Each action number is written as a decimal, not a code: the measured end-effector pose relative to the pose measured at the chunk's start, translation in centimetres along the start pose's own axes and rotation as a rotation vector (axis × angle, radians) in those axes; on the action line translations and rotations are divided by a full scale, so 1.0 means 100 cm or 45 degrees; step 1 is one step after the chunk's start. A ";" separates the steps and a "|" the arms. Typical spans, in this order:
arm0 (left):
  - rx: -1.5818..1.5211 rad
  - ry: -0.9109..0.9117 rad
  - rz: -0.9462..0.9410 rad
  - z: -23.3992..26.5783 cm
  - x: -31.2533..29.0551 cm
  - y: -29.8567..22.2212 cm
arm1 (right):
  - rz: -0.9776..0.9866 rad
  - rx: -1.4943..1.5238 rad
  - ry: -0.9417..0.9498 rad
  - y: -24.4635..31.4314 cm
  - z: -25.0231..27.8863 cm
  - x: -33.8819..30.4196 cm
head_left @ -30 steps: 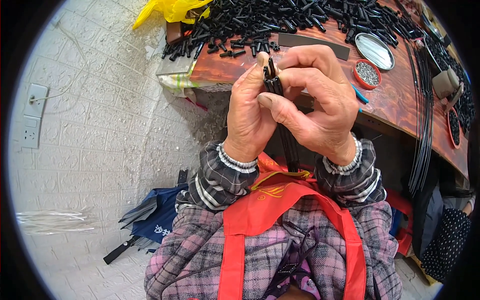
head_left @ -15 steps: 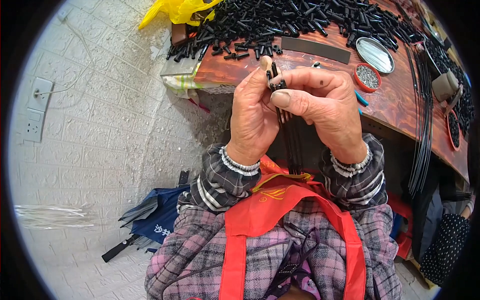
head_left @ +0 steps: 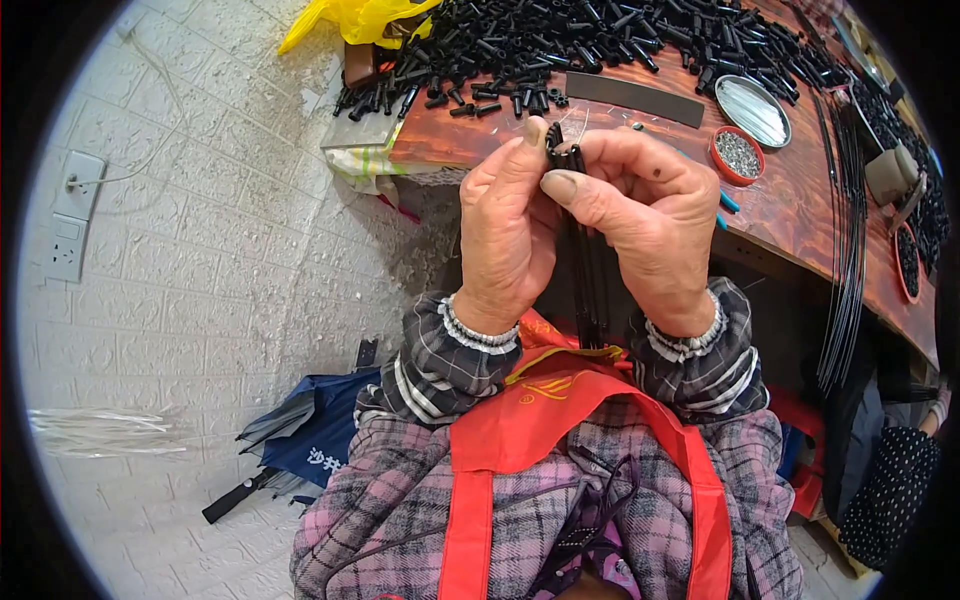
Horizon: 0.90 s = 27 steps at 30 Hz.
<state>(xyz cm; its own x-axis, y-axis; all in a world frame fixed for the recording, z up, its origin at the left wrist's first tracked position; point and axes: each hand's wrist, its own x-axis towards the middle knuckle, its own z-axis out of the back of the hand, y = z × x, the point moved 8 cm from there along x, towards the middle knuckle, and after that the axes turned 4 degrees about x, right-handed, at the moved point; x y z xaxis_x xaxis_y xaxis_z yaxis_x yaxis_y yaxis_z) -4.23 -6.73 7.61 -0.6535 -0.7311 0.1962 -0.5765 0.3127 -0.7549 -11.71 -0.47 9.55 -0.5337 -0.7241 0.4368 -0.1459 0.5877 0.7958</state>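
Note:
A bundle of thin black rods [head_left: 588, 285] stands upright between my hands, its top ends level with my fingertips and its lower part running down to a red apron [head_left: 510, 430]. My left hand [head_left: 497, 225] is closed round the bundle's upper part, thumb raised beside the tips. My right hand [head_left: 655, 220] is also closed at the bundle, its thumb pressed against the rods and its index finger bent behind them. A fine pale strand [head_left: 583, 122] shows just above the rod tips. Whether my right fingers hold that strand I cannot make out.
The wooden table [head_left: 450, 142] carries a heap of black tubes [head_left: 560, 45], a dark flat strip [head_left: 635, 100], a dish of white sticks [head_left: 752, 110] and a red bowl of small metal pieces [head_left: 738, 155]. Long black rods [head_left: 848, 240] overhang its edge. An umbrella [head_left: 310, 420] lies at left.
My right index finger has drawn back from the rod tips and bent more. The bundle's top has shifted slightly right and down, and the pale strand now shows above it.

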 end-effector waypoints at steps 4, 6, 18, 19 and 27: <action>0.080 0.055 -0.045 0.000 0.002 -0.005 | -0.112 -0.006 -0.081 0.000 0.010 0.005; 0.056 0.081 -0.020 -0.001 0.006 -0.006 | -0.104 -0.014 -0.045 0.000 0.009 0.008; 0.054 0.101 0.235 -0.001 0.014 0.003 | -0.399 0.375 0.202 -0.016 0.007 0.015; 0.084 0.142 0.192 -0.005 0.014 0.000 | -0.414 0.429 0.255 -0.013 0.003 0.014; 0.043 0.082 0.035 -0.002 0.018 -0.007 | -0.061 0.220 0.021 -0.001 0.009 0.012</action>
<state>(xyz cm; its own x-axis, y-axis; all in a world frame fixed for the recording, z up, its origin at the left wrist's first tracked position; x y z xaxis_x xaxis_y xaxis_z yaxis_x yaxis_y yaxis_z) -5.04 -8.15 8.60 -0.6996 -0.6817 0.2140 -0.5418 0.3109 -0.7809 -13.06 -1.10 9.65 -0.5093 -0.7577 0.4081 -0.3125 0.6046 0.7326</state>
